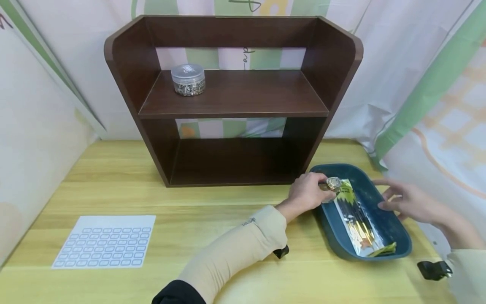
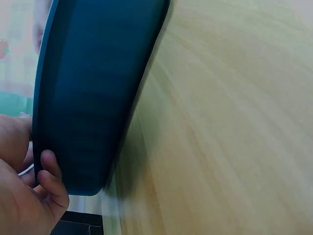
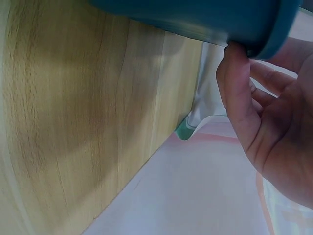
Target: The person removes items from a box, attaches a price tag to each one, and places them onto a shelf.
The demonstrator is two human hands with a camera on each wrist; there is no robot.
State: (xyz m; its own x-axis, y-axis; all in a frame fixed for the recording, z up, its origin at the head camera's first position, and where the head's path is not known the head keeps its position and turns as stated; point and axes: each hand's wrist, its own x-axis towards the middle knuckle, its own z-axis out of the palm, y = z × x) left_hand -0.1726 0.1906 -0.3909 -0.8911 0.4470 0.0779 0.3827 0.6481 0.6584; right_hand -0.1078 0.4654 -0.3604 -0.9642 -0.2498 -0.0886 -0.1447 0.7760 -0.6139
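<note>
My left hand [image 1: 309, 190] pinches a small clear jar [image 1: 334, 183] at the left rim of a dark teal plastic basin [image 1: 329, 231]. Its contents look golden, but fingers hide part of it. In the left wrist view, curled fingertips [image 2: 50, 169] of that hand lie against the basin's outer wall [image 2: 88, 98]. At the opposite side, my right hand [image 1: 414, 200] holds the basin's rim. The right wrist view has one of its fingers [image 3: 237, 83] touching just beneath that rim [image 3: 283, 29]. Inside the basin lies a flat shiny packet [image 1: 357, 219] of slim dark-and-gold sticks, with yellow-green ends.
A dark brown two-tier shelf [image 1: 235, 95] stands at the back of the wooden table [image 1: 212, 236]. On its upper board, at the left, sits a lidded clear jar [image 1: 188, 80] of small metallic pieces. A sheet of blue-framed labels [image 1: 104, 241] lies at the front left.
</note>
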